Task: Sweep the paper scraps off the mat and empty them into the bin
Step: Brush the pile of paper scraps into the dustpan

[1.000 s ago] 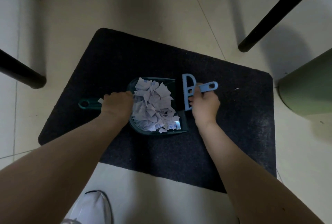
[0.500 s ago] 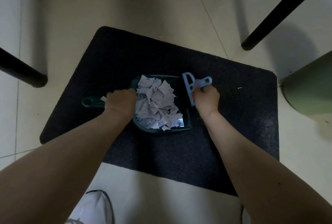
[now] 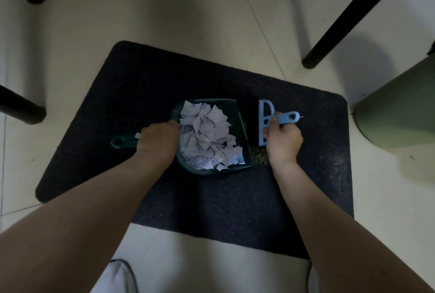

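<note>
Left hand [image 3: 157,140] clenches the dustpan [image 3: 237,125] handle, right hand [image 3: 283,139] the brush [image 3: 263,125] — scraps [image 3: 207,137] heaped in the pan, on the mat [image 3: 211,198]. Lift level and slow — bin [image 3: 400,109] stands right.

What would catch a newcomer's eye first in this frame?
The heap of pale torn paper scraps filling the dark green plastic dustpan at the middle of the dark rectangular mat. Beside it, the right hand grips a light blue plastic hand brush, while the left hand holds the dustpan's handle.
</note>
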{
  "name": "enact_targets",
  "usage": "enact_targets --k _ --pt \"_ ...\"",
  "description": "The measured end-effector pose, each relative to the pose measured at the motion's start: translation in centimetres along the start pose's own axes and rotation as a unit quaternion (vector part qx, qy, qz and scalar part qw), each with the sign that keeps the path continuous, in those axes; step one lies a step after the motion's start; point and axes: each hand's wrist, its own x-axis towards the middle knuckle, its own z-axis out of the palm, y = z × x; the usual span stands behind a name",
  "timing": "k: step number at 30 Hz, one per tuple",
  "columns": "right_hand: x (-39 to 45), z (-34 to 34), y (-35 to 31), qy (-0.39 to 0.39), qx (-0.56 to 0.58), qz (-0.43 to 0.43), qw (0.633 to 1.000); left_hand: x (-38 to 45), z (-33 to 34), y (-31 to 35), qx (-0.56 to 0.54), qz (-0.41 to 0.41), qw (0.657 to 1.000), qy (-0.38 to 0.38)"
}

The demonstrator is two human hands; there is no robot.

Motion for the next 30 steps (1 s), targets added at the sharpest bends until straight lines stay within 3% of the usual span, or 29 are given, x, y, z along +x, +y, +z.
enact_targets --k 7,11,19,24,28,30 --pt "5.1 -4.5 1.0 0.12 -0.006 0.004 0.993 1.9 -1.8 6.0 -0.004 0.046 0.999 0.021" --pt "8.7 -7.2 1.8 0.15 -0.013 0.017 0.989 3.3 -2.1 8.7 0.0 0.049 0.999 0.022" --pt "13.4 -9.2 2.8 0.091 -0.159 -0.004 0.983 6.0 -3.1 11.7 -0.015 0.043 0.999 0.021" --pt "14.0 -7.9 1.5 0.004 -0.216 -0.013 0.976 7.0 -3.5 13.2 -0.017 0.035 0.999 0.023" --pt "13.5 -7.0 1.6 -0.063 -0.163 -0.012 0.984 7.2 -3.8 13.3 -0.013 0.027 0.999 0.017" --pt "13.6 -7.6 1.8 -0.048 -0.094 0.007 0.994 7.2 -3.7 13.4 -0.015 0.024 1.0 0.011"
